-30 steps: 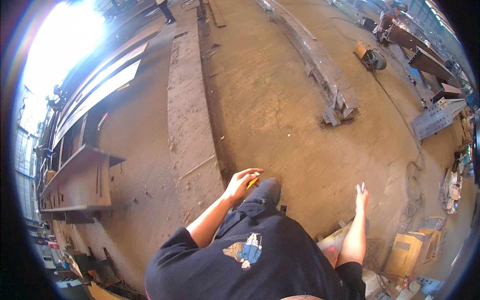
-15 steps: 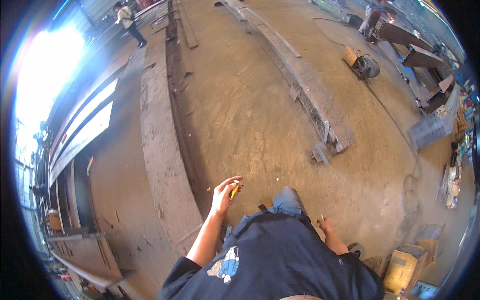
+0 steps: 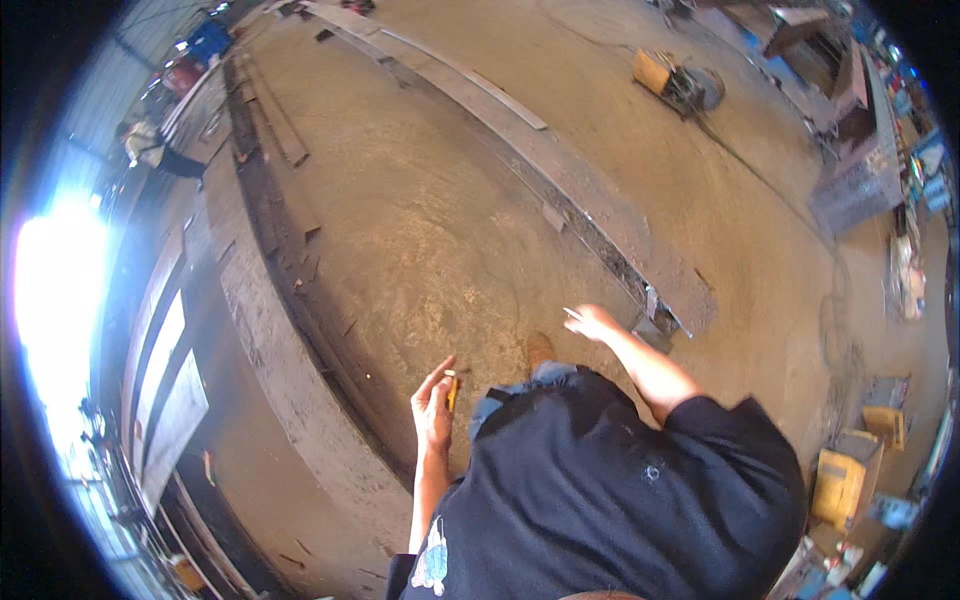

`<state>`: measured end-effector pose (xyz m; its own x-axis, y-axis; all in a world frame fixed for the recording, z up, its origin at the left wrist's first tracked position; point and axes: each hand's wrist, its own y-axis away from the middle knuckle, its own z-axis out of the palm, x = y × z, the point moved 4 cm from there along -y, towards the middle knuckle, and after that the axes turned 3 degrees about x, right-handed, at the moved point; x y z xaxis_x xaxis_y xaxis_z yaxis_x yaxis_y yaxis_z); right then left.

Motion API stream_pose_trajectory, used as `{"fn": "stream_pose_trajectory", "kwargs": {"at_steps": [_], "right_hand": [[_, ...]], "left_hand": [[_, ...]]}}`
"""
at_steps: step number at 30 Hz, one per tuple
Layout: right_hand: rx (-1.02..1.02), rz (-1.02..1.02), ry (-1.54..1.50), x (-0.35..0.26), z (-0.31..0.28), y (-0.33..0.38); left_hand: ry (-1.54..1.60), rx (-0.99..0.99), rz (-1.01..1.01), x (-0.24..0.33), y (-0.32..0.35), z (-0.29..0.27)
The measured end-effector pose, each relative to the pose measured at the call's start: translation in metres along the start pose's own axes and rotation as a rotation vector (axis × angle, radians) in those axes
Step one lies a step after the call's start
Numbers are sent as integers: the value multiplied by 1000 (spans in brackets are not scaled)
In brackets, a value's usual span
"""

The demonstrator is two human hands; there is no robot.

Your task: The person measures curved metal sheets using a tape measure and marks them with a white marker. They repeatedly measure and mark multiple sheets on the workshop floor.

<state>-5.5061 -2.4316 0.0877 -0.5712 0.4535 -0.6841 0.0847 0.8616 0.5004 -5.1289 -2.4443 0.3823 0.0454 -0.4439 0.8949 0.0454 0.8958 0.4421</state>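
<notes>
My left hand [image 3: 433,408] is closed around a slim yellow object [image 3: 453,392] with a pale tip; its exact kind is unclear. The hand hovers just right of a long, rusty steel beam [image 3: 300,385] on the floor. Out in front to the right, my right hand [image 3: 597,324] pinches a thin white stick [image 3: 572,314], pointing left; whether it is chalk or something else I cannot tell. That hand is close to the near end of a second long beam [image 3: 590,215]. One brown boot [image 3: 540,348] shows below, between my hands.
A yellow machine with a round wheel [image 3: 660,75] stands at the far right, its cable trailing over the floor. Yellow containers [image 3: 833,487] sit at the lower right. Steel plates [image 3: 178,420] lie on the left. Another person [image 3: 155,148] stands far left.
My right hand has swung from beside my body forward and left with the white stick. My left hand still holds the yellow object. The view and my body have turned to the right.
</notes>
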Motion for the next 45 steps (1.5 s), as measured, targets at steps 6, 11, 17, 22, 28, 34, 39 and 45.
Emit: {"fn": "stream_pose_trajectory", "kwargs": {"at_steps": [6,11,17,22,28,34,39,45], "right_hand": [[-316,-540,-188,-348,-48,-118],[-510,-497,-345,-436,-54,-225],[-351,-374,-742,-491,-119,-358],[-241,-52,-1064,-499,-192,-451],[387,-42,-1457,-409,-300,-559],[578,300,-1409,-319,-364,-633],[692,453,-1405,-338,-382,-672],[900,771,-1489,-311,-358,-716]], "left_hand": [[-98,102,133,84,-156,11],[-338,-11,276,132,-325,20],[-615,-299,281,217,-526,43],[-686,-604,126,306,-651,123],[-1271,-674,111,341,-848,166],[-1574,-783,174,377,-1006,220],[-1684,-910,246,396,-1093,271],[-1784,-1126,424,377,-1195,375]]}}
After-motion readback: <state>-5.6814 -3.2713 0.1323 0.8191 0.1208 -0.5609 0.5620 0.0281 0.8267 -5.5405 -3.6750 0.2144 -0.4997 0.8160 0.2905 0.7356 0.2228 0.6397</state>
